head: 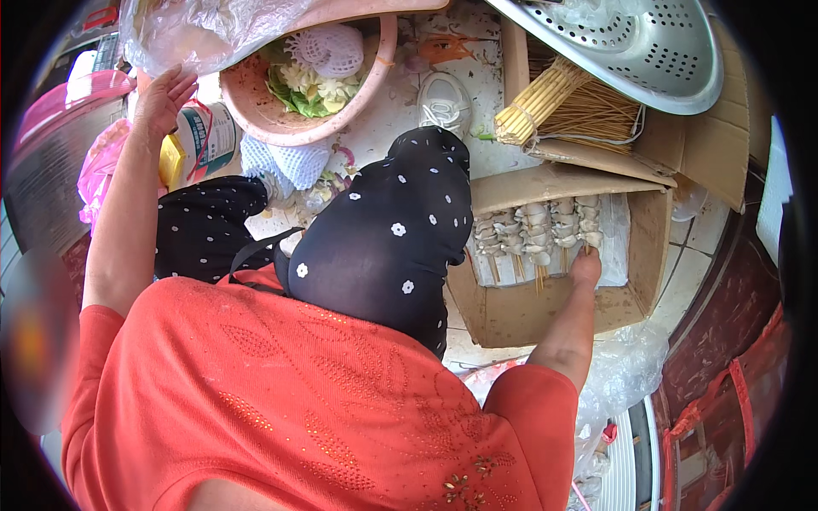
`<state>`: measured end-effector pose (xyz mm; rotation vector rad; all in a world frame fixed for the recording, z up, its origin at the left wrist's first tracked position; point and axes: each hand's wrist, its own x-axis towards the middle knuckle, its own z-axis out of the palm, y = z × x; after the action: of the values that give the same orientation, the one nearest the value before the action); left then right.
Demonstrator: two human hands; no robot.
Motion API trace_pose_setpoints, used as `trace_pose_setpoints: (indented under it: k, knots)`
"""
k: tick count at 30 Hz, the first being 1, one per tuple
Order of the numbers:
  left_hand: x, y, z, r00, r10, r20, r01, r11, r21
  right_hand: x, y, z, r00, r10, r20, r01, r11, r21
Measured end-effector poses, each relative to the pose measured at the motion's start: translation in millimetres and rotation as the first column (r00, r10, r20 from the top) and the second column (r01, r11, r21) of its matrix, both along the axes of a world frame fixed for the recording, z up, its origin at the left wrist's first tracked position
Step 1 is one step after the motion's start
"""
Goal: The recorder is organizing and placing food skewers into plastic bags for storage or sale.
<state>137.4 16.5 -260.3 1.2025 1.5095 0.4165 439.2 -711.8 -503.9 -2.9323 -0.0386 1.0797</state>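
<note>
My right hand (pixel 585 265) reaches into a cardboard box (pixel 562 313) on my right and grips the stick end of a skewer (pixel 588 220). That skewer is threaded with pale, folded pieces of food that look like mushroom. Several similar skewers (pixel 535 233) lie beside it in a row, on clear plastic sheeting (pixel 615 239) inside the box. At the upper left my left hand (pixel 167 99) is stretched out, palm up, with nothing in it. Its fingertips are at the edge of a clear plastic bag (pixel 204 38); I cannot tell whether they touch it.
A pink basin (pixel 300 134) holds leaf scraps and white foam netting (pixel 329 51). Behind the box, another carton (pixel 709 140) contains bamboo sticks (pixel 594 121) and a tied bundle (pixel 537 105). A metal colander (pixel 652 57) overhangs it. A labelled bucket (pixel 214 137) stands near my left forearm.
</note>
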Motion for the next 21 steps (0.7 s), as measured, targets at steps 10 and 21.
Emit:
trace_pose_setpoints:
  k: [10, 21]
  knots:
    - [-2, 2, -3, 0.998, -0.032, 0.061, 0.032, 0.999, -0.011, 21, -21, 84, 0.865, -0.409, -0.291, 0.486, 0.828, 0.279]
    - [-33, 41, -36, 0.977, -0.213, -0.019, 0.213, 0.962, 0.172, -67, 24, 208, 0.716, -0.444, -0.539, 0.695, 0.381, 0.609]
